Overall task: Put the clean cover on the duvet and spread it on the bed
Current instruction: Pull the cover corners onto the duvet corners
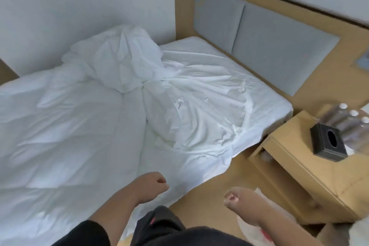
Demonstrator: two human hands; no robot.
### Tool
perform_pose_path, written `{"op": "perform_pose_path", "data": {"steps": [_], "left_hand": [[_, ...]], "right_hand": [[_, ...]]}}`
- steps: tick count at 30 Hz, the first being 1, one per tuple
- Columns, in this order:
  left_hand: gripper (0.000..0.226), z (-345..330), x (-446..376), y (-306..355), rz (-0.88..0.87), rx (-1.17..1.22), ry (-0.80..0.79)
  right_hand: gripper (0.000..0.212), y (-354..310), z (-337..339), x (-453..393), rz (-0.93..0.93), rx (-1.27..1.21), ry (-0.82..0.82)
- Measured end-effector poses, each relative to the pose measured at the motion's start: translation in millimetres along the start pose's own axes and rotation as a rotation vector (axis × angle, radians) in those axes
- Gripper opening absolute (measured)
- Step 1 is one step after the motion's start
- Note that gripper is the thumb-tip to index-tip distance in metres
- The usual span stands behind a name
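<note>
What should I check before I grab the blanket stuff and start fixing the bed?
1. Hands free: ok. The left hand and right hand have curled fingers and hold nothing.
2. Duvet on the bed: ok. The duvet lies spread over the left part.
3. Cover ready: not ok. The white cover lies crumpled near the headboard, and one edge hangs off the mattress toward the floor.
4. Cover on the duvet: cannot tell. A bunched heap hides where they meet.
5. Nightstand out of the way: not ok. The nightstand with the tissue box stands close beside the hanging edge.
</note>
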State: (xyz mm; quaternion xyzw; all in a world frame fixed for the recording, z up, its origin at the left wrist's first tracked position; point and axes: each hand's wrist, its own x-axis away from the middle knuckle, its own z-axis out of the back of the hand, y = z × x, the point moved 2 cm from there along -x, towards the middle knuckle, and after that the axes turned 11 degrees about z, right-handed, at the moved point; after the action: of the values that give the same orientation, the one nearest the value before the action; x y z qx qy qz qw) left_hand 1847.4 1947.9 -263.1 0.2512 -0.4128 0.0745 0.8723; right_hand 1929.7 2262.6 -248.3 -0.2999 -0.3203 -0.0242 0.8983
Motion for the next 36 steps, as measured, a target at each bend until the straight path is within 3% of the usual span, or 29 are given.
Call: {"op": "perform_pose_path", "data": {"steps": [7,13,16,19,23,27,31,33,36], "left_hand": [[0.019,18.1,-85.1,-0.8,0.203,0.36,-0.028],[0.025,36.6,-214.6,41.8,0.311,0.616,-0.106],[0.033,39.4,-271.0,55.9,0.41,0.59,-0.108],[0.049,29.1,-314.7,63.6,0.464,0.367,-0.106],[0.065,10.3,-360.5,68.1,0.586,0.509,-0.136],[0.023,14.6,-378.8,71.6,0.74,0.843,0.053],[0.019,48.3,-363.4,102.9,0.567,0.653,0.112],[0.023,70.9,-336.7,140.2,0.35,0.513,0.128],[0.031,110.1,-278.8,213.1,0.005,0.287,0.255]], "right_hand": [[0.016,-18.1,65.4,-112.3,0.064,0.038,-0.082],[0.017,2.2,115.9,-185.8,-0.025,0.072,-0.158],[0.015,18.4,131.8,-210.1,-0.098,0.041,-0.183],[0.014,31.7,134.9,-228.5,-0.157,0.003,-0.234],[0.03,37.0,140.0,-263.6,-0.148,0.064,-0.307],[0.031,31.5,152.3,-302.9,-0.062,0.048,-0.339],[0.016,29.7,176.6,-327.0,-0.032,-0.024,-0.332],[0.01,24.0,193.0,-336.1,-0.013,-0.108,-0.311],[0.023,4.5,222.2,-347.0,-0.015,-0.388,-0.266]]}}
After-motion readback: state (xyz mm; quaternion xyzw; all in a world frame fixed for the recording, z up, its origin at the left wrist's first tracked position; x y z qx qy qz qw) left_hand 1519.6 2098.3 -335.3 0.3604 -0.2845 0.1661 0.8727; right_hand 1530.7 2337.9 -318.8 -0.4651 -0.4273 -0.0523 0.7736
